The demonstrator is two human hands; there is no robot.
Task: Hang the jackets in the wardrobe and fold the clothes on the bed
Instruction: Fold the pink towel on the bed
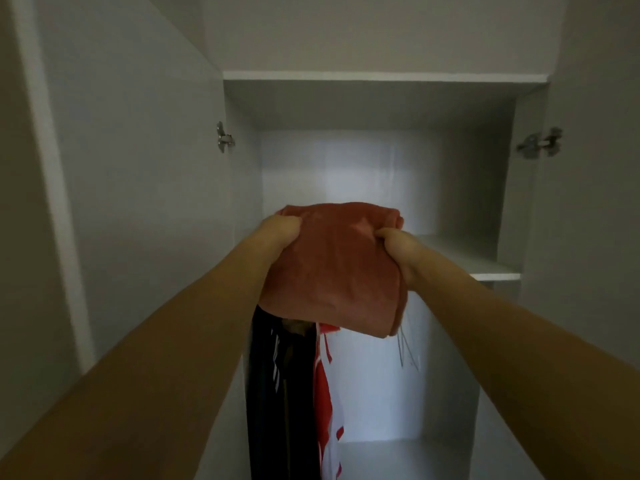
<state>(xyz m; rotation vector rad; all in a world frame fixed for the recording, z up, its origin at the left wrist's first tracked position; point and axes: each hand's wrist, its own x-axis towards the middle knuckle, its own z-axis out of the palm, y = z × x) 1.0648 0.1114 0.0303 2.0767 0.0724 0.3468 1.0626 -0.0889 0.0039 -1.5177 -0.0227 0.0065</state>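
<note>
1. Two hands carry one thing: our left hand [282,225] and right hand [394,242] each have their fingers curled into the fabric of a folded rust-red garment [332,268], gripping its opposite side edges
2. We hold the bundle in the air in front of the open wardrobe [381,77], level with the bare middle shelf [478,261], above a black jacket [277,393] and a red-and-white jacket [327,382] that hang in the compartment below
3. We judge the main risk to be the near edge: it droops below the shelf line, so pushing forward as it lies could catch it on the shelf lip and drag the fold open
4. We could also brush the hanging jackets with that low edge and knock one askew, or let the layers slide if one grip loosens first
5. We see the long axis running from us toward the wardrobe back, far end raised and pointing at the shelf, near end sagging down and slightly right
</note>
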